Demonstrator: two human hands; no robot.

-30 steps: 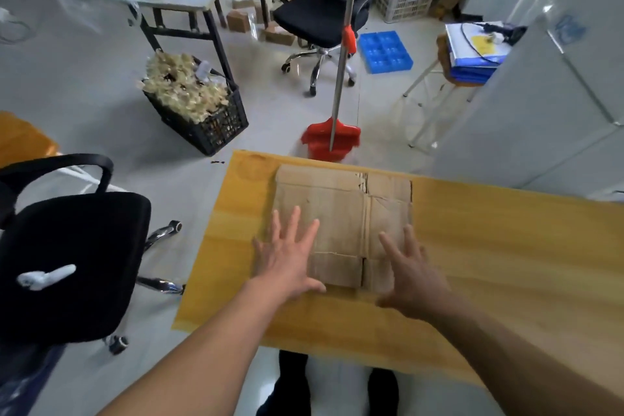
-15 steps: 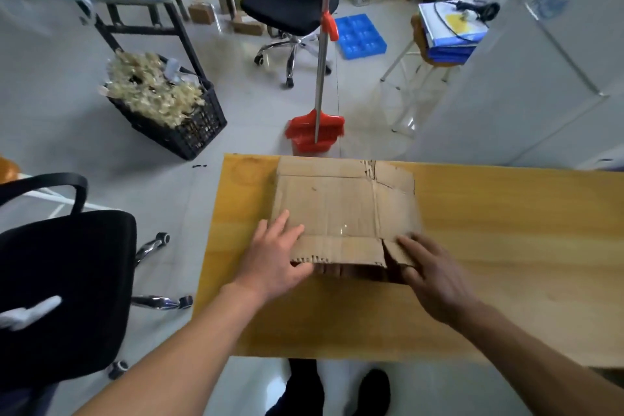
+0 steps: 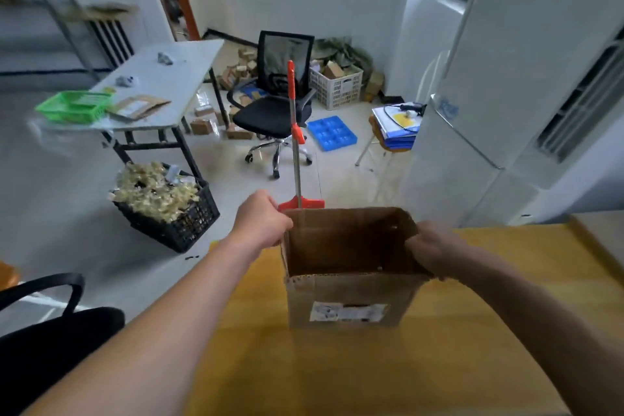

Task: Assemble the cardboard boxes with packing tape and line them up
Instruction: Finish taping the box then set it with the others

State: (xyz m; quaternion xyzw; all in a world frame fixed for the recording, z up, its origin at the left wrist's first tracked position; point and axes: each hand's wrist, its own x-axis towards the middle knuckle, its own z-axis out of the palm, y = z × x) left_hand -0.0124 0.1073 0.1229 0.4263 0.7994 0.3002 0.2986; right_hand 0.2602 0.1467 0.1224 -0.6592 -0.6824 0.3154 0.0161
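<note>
A brown cardboard box (image 3: 351,300) stands opened into a square tube on the yellow wooden table (image 3: 337,375), its top open toward me and a white label on its near face. My left hand (image 3: 261,219) grips the box's upper left edge at the far corner. My right hand (image 3: 434,248) grips the upper right edge, fingers curled over the wall. No packing tape is in view.
Beyond the table's far edge stands a red dustpan with a long handle (image 3: 297,159). A black crate of pale scraps (image 3: 169,209), a black office chair (image 3: 273,111), a grey folding table (image 3: 158,84) and a white cabinet (image 3: 489,111) surround the area. Another black chair (image 3: 50,341) is at my left.
The flat cardboard was lifted off the table and pulled open into an upright box. Both hands went from pressing flat on it to gripping its top edges. The view tilted up.
</note>
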